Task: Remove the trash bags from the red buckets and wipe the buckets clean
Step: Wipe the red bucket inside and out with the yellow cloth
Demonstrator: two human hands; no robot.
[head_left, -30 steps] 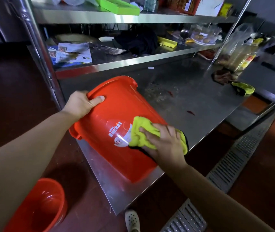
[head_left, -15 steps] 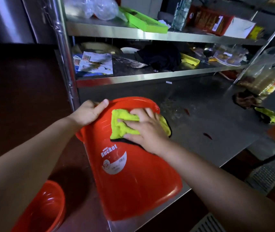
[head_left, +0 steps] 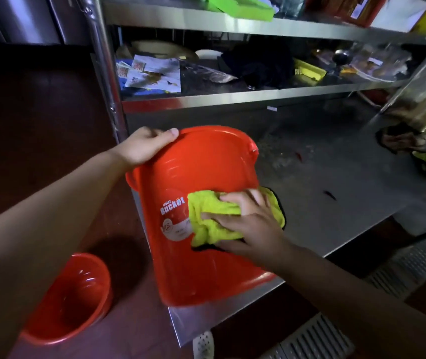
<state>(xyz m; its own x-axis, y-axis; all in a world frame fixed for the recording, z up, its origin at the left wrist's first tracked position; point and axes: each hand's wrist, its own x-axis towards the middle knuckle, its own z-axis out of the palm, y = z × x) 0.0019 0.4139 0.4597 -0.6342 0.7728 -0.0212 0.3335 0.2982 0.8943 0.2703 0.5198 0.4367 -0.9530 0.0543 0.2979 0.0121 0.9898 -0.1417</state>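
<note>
On the steel counter [head_left: 336,216], left hand [head_left: 144,146] grips the red bucket [head_left: 206,268]; right hand [head_left: 250,224] presses a yellow cloth [head_left: 212,216], fingers spread.

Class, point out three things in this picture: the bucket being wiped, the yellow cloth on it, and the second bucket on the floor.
Wiped bucket [head_left: 180,270]: head view, on its outer wall below the label.
Yellow cloth [head_left: 206,206]: head view, on its bunched upper part.
Floor bucket [head_left: 69,301]: head view, on its inner wall.

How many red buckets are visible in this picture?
2. One red bucket lies tilted on the steel table, held by both hands. The other bucket stands on the floor, lower left. More could be out of view.
</note>
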